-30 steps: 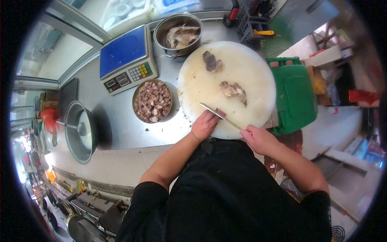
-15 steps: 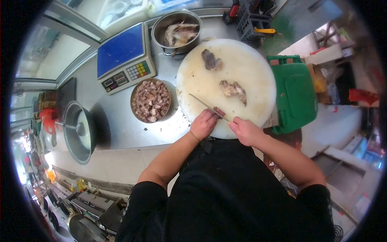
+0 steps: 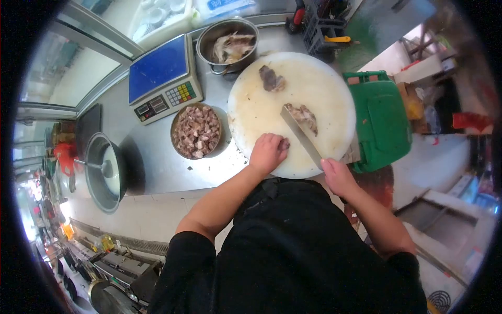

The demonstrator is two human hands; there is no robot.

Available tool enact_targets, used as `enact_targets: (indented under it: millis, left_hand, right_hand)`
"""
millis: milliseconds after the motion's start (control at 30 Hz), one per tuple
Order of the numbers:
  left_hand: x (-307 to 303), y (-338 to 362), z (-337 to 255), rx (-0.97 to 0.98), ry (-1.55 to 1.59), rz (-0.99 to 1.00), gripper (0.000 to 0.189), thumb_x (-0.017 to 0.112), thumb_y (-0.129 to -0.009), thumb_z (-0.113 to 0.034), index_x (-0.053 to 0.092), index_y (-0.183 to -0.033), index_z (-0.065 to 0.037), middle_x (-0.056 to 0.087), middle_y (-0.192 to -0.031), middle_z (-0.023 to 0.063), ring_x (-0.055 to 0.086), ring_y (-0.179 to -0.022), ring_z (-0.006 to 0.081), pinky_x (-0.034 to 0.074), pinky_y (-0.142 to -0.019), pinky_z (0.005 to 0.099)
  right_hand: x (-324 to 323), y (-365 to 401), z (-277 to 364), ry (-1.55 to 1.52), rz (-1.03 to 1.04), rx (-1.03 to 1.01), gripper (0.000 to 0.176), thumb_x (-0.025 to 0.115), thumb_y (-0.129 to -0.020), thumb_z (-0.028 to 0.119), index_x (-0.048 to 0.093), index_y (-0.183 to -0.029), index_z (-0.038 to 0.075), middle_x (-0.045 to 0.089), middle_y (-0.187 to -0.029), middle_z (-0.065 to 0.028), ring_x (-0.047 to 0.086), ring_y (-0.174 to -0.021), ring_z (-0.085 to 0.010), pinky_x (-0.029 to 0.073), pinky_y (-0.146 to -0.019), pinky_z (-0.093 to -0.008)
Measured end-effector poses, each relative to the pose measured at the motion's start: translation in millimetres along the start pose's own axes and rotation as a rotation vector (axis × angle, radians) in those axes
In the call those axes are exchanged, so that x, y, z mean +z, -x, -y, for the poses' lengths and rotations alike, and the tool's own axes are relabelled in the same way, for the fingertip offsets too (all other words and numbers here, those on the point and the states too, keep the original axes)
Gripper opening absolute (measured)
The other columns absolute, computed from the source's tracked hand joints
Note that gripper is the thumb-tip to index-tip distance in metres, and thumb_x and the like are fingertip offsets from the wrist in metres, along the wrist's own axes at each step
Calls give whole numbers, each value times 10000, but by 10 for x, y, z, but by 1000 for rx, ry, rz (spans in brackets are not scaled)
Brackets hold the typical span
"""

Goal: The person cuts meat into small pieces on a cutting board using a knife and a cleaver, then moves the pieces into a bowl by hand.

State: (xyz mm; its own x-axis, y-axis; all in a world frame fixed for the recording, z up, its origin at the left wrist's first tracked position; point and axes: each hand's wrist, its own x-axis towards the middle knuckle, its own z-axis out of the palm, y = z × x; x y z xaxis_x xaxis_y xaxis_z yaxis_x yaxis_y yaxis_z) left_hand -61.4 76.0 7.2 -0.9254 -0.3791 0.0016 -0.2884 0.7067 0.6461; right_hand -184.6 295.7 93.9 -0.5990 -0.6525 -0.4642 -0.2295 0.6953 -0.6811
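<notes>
My right hand (image 3: 337, 175) is closed round the handle of a cleaver (image 3: 302, 137), whose broad blade points away to the upper left over the round white chopping board (image 3: 248, 123). Curled at the board's near left, my left hand (image 3: 267, 153) has its fingers on a small dark piece of meat (image 3: 284, 143). Just beyond the blade lies a bony chunk of meat (image 3: 306, 116), partly covered by the blade's tip. A darker meat chunk (image 3: 271, 78) rests farther back on the board.
Left of the board stands a round bowl of diced meat (image 3: 196, 131), with a blue-topped scale (image 3: 159, 70) behind it. A metal pot (image 3: 205, 44) holding meat is at the back. A green bin (image 3: 384, 125) stands right, and a large basin with a ladle (image 3: 91, 180) far left.
The cleaver has moved right, away from my left fingers, and its blade now reaches the bony chunk. My right hand has shifted right; my left hand stays on the small piece.
</notes>
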Motion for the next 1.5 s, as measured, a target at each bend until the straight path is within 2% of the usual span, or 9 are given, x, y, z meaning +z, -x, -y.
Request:
enact_targets:
  millis: [133, 200, 400, 967, 1200, 1267, 1333, 1400, 1500]
  left_hand:
    - [-65, 88, -91, -135, 17, 105, 351, 773, -767, -212, 661, -1059, -51, 644, -1022, 129, 603, -1020, 325, 496, -915, 417]
    - [15, 131, -14, 150, 93, -213, 325, 784, -779, -218, 681, -1038, -49, 654, -1016, 117, 609, -1006, 315, 507, -909, 409]
    - [90, 124, 114, 266, 71, -177, 243, 747, -811, -148, 701, -1027, -47, 658, -1062, 103, 613, -993, 304, 522, -886, 384]
    - [184, 162, 192, 297, 50, -269, 211, 765, -805, -177, 712, -965, -51, 665, -990, 103, 630, -924, 283, 537, -824, 379]
    - [171, 153, 178, 262, 84, -264, 185, 775, -790, -162, 721, -921, -44, 682, -992, 107, 636, -924, 286, 540, -830, 381]
    - [176, 173, 177, 263, 82, -268, 189, 772, -790, -149, 718, -934, -40, 679, -999, 109, 634, -929, 290, 538, -832, 382]
    - [160, 195, 167, 267, 81, -271, 193, 769, -791, -136, 714, -948, -37, 675, -1006, 112, 632, -933, 294, 536, -835, 384]
    - [119, 227, 172, 328, 51, -279, 316, 775, -791, -151, 694, -1078, -50, 663, -1070, 127, 639, -939, 314, 542, -827, 413]
    - [109, 227, 134, 328, 64, -310, 220, 758, -792, -108, 700, -992, -39, 654, -1013, 112, 620, -933, 302, 530, -825, 389]
  right_hand:
    - [-57, 157, 39, 73, 71, 58, 484, 468, -1019, 444, 616, -934, -9, 655, -851, -270, 645, -819, -444, 485, -733, -501]
    - [-84, 207, 123, 116, 95, 62, 497, 467, -1018, 456, 620, -940, -10, 661, -867, -273, 647, -840, -455, 487, -746, -509]
    - [-104, 258, 222, 169, 138, 75, 513, 477, -1008, 481, 633, -970, -6, 675, -893, -284, 647, -903, -478, 502, -803, -529]
    - [-177, 294, 361, 209, 227, 71, 531, 436, -1022, 479, 624, -1045, -17, 671, -943, -309, 642, -929, -499, 500, -843, -548]
    - [60, -35, 449, 293, 252, 73, 541, 414, -1035, 464, 597, -1018, -45, 658, -959, -325, 630, -934, -508, 488, -845, -554]
    - [199, -149, 366, 229, 169, -28, 454, 451, -1028, 406, 597, -965, -20, 648, -850, -291, 627, -845, -488, 486, -757, -515]
    - [227, -265, 388, 203, 173, -43, 457, 459, -1026, 408, 604, -958, -20, 649, -834, -284, 630, -835, -478, 488, -750, -507]
    - [215, -276, 380, 175, 175, -57, 460, 468, -1024, 411, 611, -951, -20, 649, -819, -277, 634, -824, -468, 490, -743, -498]
    - [103, -171, 368, 173, 190, -94, 530, 443, -1025, 469, 630, -983, -25, 675, -843, -279, 654, -860, -480, 508, -775, -522]
